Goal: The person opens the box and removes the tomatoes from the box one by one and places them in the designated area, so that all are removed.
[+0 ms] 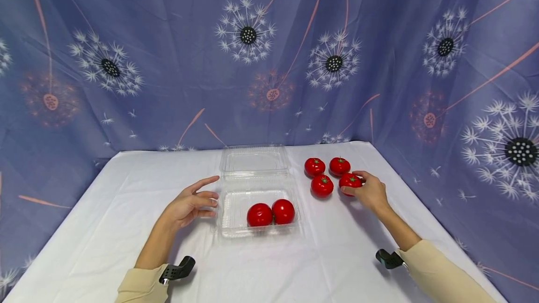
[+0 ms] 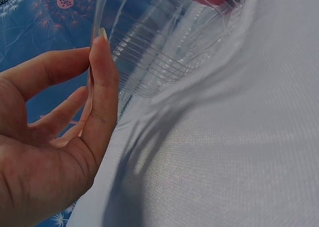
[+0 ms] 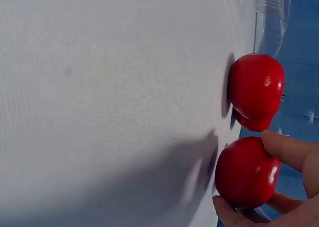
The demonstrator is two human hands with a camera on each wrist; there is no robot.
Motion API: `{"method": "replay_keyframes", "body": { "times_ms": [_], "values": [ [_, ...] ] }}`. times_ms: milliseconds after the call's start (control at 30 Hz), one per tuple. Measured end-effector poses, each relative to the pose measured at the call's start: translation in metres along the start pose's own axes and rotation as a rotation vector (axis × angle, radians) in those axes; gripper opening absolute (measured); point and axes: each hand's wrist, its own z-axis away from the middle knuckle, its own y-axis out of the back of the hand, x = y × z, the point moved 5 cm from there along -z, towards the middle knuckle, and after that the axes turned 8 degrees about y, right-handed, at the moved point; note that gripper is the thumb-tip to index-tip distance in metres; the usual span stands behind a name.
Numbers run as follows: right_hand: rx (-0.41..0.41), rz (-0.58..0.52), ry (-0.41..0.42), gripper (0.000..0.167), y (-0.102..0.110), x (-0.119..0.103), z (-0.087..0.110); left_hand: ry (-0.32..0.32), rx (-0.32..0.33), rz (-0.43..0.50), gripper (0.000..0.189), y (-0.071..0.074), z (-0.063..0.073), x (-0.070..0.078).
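A clear plastic clamshell box (image 1: 236, 209) lies with its lid (image 1: 254, 160) folded back. Two red tomatoes (image 1: 259, 214) sit side by side in the right part of its base. My left hand (image 1: 189, 207) is at the box's left rim, fingers spread and loosely bent; in the left wrist view its fingertips (image 2: 101, 50) are at the clear wall. At the right of the table my right hand (image 1: 370, 193) holds a tomato (image 3: 246, 172) between thumb and fingers. Beside it stand three more tomatoes: front (image 1: 322, 186), back left (image 1: 314, 167) and back right (image 1: 339, 166).
A white cloth covers the table (image 1: 337, 256). Behind it and along the sides hangs a blue curtain (image 1: 181, 60) with dandelion prints. Black wrist-worn devices (image 1: 178, 270) sit at both sleeves.
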Motion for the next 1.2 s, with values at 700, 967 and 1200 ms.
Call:
{"method": "replay_keyframes", "body": {
  "times_ms": [700, 967, 1200],
  "values": [
    [-0.006, 0.001, -0.04, 0.068, -0.007, 0.012, -0.003, 0.007, -0.002, 0.014, 0.082, -0.001, -0.001, 0.0],
    [-0.03, 0.013, -0.034, 0.067, -0.008, 0.013, -0.003, 0.006, -0.005, 0.018, 0.082, 0.001, 0.0, 0.0],
    [-0.023, 0.016, -0.021, 0.067, -0.009, 0.015, -0.003, -0.002, -0.016, 0.012, 0.082, 0.001, -0.001, -0.001]
  ]
}}
